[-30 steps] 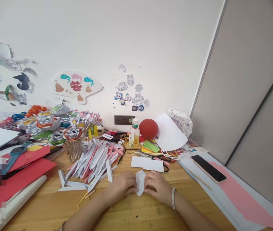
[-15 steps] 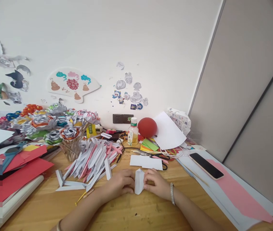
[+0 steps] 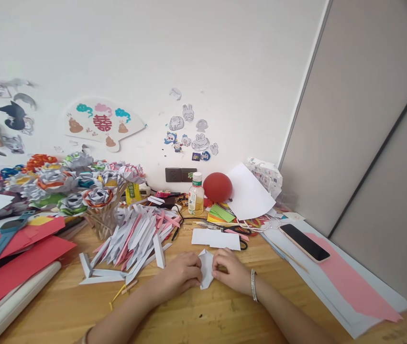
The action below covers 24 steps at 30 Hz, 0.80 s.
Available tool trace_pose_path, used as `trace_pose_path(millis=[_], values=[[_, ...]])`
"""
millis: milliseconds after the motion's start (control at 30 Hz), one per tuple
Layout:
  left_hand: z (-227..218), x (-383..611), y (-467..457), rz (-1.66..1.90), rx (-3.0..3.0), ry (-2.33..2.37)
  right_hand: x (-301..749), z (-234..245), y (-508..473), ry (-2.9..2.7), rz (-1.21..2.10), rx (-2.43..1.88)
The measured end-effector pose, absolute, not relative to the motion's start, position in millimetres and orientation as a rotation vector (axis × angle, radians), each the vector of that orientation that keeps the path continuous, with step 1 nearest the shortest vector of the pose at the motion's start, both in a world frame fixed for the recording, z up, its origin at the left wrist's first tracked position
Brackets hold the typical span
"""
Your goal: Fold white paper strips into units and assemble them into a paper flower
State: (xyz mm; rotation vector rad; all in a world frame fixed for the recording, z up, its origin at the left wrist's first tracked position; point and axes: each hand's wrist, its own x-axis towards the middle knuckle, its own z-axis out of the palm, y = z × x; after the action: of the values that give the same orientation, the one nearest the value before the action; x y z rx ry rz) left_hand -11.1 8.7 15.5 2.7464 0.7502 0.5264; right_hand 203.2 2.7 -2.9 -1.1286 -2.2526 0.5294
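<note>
Paper, one piece, lies partly folded on or just above the table. Your left hand closes curled fingers on one edge, your right hand pinches the other. Beyond lie two flat, unfolded slips and folded strips too numerous to count

Left hand and right hand faced each other, close together, fingers curled inward; forearms angled in from below.
</note>
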Motion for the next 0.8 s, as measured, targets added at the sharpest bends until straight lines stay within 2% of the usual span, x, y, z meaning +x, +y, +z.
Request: trace_pose_path(millis=[300, 567, 800], values=[[15, -7, 8, 0.518, 2.728, 0.692, 203, -7, 4, -2.259, 0.499, -1.153], [7, 10, 8, 0.630, 2.497, 1.100, 201, -7, 3, -2.263, 0.473, -1.201], [4, 17, 7, 0.586, 2.438, 1.263, 196, -8, 0, -2.259, 0.387, -1.257]])
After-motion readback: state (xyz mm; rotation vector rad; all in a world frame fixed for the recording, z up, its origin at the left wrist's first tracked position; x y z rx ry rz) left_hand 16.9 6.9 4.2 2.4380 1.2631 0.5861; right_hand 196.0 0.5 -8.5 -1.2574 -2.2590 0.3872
